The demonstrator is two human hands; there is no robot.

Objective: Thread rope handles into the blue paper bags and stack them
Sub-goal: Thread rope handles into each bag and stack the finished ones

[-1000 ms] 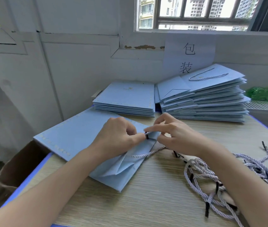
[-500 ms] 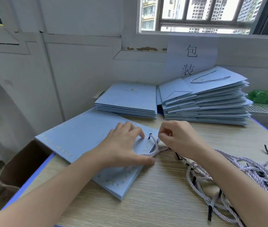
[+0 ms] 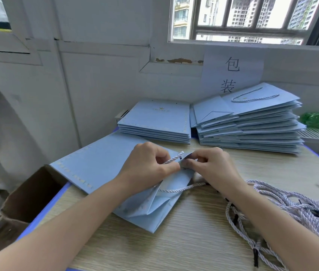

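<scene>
- Head view: a blue paper bag (image 3: 104, 165) is laid flat on the table (image 3: 193, 241), its mouth edge lifted between the hands.
- A rope handle (image 3: 172, 159) is pinched by the left hand (image 3: 150, 165); the bag's mouth edge is pinched by the right hand (image 3: 213, 167).
- The threading of this bag is judged unfinished.
- A tall stack of bags with handles (image 3: 250, 122) is seen behind, beside a lower stack without visible handles (image 3: 156, 120).
- A heap of loose ropes (image 3: 291, 210) is left at the right, so much work seems to remain.

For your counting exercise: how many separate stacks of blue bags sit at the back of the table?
2: a lower stack without handles back centre, and a taller stack right of it, its top bag carrying a rope handle.
</scene>
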